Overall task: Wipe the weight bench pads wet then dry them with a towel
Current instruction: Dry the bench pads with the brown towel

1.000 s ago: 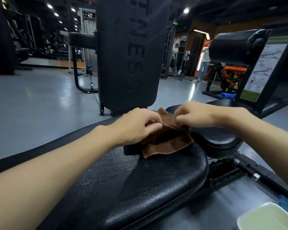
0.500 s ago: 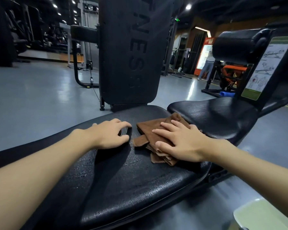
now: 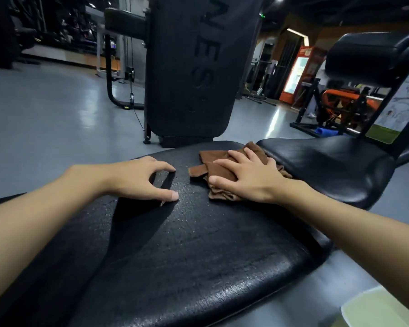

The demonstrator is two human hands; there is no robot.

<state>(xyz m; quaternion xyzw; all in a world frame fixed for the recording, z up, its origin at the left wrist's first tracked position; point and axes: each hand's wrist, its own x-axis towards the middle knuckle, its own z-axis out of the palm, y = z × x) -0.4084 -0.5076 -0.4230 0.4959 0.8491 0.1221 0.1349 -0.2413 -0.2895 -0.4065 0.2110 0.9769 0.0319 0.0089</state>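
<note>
Brown cloth (image 3: 213, 161) lay folded at the far end of the long pad (image 3: 198, 244), just beside the seat pad (image 3: 328, 166). The right hand (image 3: 248, 178) pressed it flat with straight fingers. The left hand (image 3: 137, 180) rested on the pad nearby, fingers arched, holding nothing. Small drops shone on the pad, so I judged this a wiping pass. Next, the cloth should slide toward the near end under even pressure.

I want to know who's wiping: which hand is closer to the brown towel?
Right. The right hand lies flat on the brown towel. The left hand rests on the bench pad beside it, not touching it.
</note>
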